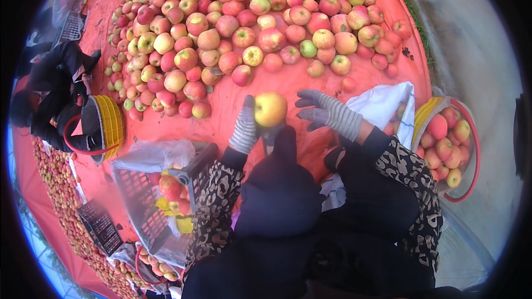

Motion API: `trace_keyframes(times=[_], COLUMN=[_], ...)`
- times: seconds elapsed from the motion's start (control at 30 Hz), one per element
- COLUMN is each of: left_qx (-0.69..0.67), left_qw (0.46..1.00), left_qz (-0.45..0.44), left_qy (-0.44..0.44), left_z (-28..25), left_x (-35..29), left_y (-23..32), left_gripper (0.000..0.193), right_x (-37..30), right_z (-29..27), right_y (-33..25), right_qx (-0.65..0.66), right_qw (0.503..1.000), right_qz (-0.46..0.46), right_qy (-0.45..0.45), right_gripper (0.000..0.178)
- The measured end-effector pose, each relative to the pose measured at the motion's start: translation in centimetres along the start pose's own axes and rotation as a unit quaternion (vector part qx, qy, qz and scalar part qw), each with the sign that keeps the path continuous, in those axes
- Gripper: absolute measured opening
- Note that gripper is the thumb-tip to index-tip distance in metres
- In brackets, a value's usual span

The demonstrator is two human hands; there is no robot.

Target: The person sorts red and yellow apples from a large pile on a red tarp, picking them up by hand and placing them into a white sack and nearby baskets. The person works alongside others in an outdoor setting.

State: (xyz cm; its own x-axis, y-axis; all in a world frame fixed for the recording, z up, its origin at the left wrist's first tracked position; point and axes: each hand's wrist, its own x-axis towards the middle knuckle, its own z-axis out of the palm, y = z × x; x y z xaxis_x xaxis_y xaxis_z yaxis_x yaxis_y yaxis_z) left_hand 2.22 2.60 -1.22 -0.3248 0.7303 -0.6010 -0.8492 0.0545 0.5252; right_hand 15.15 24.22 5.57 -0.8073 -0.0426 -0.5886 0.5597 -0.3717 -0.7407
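Observation:
My left hand, in a striped grey glove, is closed on a yellow apple above my knee. Its fingers run along the apple's left side. To the right, my right hand, gloved alike, is held apart from the apple with its fingers spread and nothing in them. Beyond both hands a large heap of red and yellow-green apples covers a red ground sheet.
Left of me stands a grey plastic crate with a clear liner and some apples. At right is a basket of apples with a red handle, beside a white sack. Another person bends near a yellow basket at left.

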Motion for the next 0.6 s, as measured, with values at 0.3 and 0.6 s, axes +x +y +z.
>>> trace_keyframes(times=[0.3, 0.6], left_qx=[0.611, 0.330], left_qw=[0.563, 0.817], left_qz=[0.282, 0.244], left_qy=[0.479, 0.405], left_z=[-4.0, -8.7], left_x=[9.8, 11.4], left_y=[-0.2, -0.5], left_gripper=[0.064, 0.059], right_x=[0.8, 0.4], right_z=[-0.7, -1.6], right_y=[2.9, 3.3], right_qx=[0.172, 0.234], right_qw=[0.984, 0.970], right_qz=[0.046, 0.041], right_qy=[-0.009, 0.049], right_gripper=[0.057, 0.053])
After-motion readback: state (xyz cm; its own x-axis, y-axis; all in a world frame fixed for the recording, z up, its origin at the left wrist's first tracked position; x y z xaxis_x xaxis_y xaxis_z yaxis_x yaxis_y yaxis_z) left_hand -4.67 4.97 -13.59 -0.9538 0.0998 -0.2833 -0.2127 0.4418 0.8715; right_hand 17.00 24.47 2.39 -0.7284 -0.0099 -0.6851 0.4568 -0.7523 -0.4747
